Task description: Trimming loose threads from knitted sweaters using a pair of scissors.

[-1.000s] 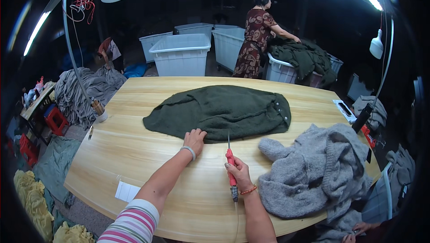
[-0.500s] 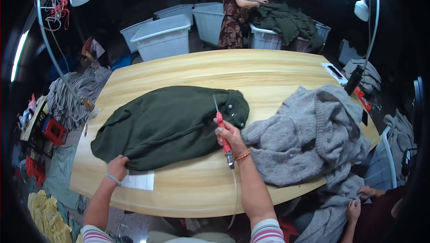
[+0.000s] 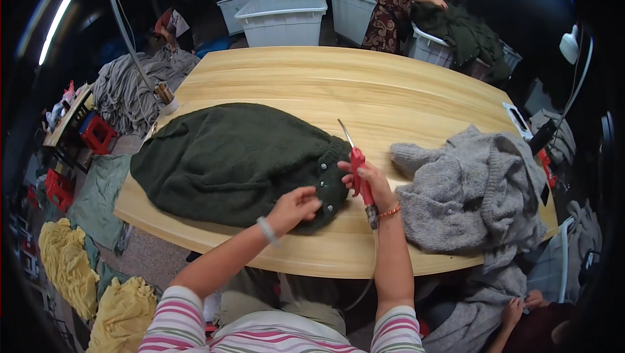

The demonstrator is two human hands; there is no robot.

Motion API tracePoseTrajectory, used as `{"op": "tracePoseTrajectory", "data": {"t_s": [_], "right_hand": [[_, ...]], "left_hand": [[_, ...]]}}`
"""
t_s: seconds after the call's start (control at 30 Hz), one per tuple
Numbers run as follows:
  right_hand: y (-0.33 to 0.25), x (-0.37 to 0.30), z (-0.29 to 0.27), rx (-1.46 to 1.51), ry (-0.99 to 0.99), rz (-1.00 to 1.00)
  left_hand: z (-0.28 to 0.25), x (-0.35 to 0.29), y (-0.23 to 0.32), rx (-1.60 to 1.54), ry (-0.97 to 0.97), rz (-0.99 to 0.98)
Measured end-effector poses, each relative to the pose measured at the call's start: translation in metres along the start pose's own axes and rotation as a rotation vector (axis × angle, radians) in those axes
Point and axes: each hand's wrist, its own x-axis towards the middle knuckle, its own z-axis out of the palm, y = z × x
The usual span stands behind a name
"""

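Note:
A dark green knit sweater [image 3: 228, 158] lies folded lengthwise on the wooden table [image 3: 273, 70], three shiny buttons showing near its right end. Just left of the buttons, my left hand [image 3: 296, 210] hovers over the knit with loosely bent fingers and nothing in them; its fingertips are slightly blurred. My right hand [image 3: 372, 187] grips a red air blow gun [image 3: 359, 164] beside the sweater's right end. The gun's thin metal nozzle points up and to the left, and a pale hose runs down from its coupling. A grey knit cardigan [image 3: 456, 190] is heaped right of my right hand.
Pale plastic bins [image 3: 280, 21] stand beyond the table, where a person [image 3: 390, 11] handles dark green garments [image 3: 465, 34]. Grey garments [image 3: 133, 89] are piled at left, yellow ones [image 3: 68, 262] lower left. Another person's hands [image 3: 521, 307] hold grey knit at lower right.
My left hand has let go of the sweater's lower left edge and moved right, toward the buttons. The blow gun has shifted right, off the sweater. The head view has turned.

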Motion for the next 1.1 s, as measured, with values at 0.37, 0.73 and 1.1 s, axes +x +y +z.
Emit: {"op": "tracePoseTrajectory", "data": {"t_s": [0.37,0.73,1.1], "right_hand": [[-0.017,-0.126,0.047,-0.344,0.210,0.153],[-0.029,-0.122,0.073,-0.766,0.131,0.365],[-0.025,-0.127,0.066,-0.641,0.252,0.271]], "left_hand": [[0.020,0.120,-0.009,-0.340,0.163,-0.118],[0.009,0.109,-0.032,-0.345,0.120,0.045],[0.007,0.097,-0.013,-0.319,-0.045,-0.123]]}}
